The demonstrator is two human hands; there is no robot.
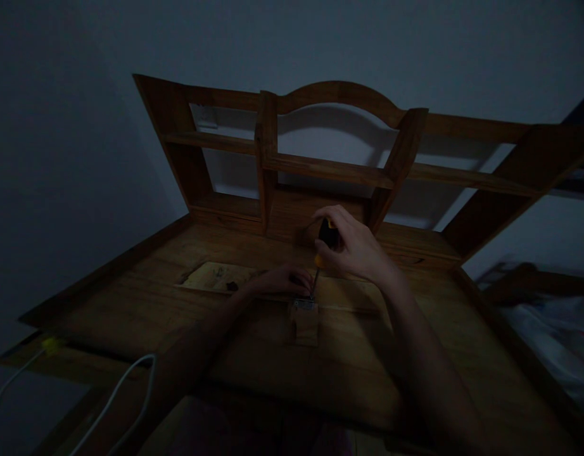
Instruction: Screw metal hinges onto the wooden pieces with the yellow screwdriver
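My right hand [351, 244] is closed round the black and yellow handle of a screwdriver [328, 235]. The shaft slants down to a small metal hinge-like plate [304, 304] on the desk. Beneath that plate lies a small wooden block [305, 326]. My left hand [285, 280] is beside the screwdriver tip, its fingers bent together at the far edge of the plate. Whatever those fingers pinch is too dark and small to make out.
A wooden desk top [130, 285] carries a shelf unit [327, 166] at its back, against the wall. A pale wooden strip [216, 277] with a small dark object [232, 286] lies left of my hands. A white cable [147, 358] loops over the front left.
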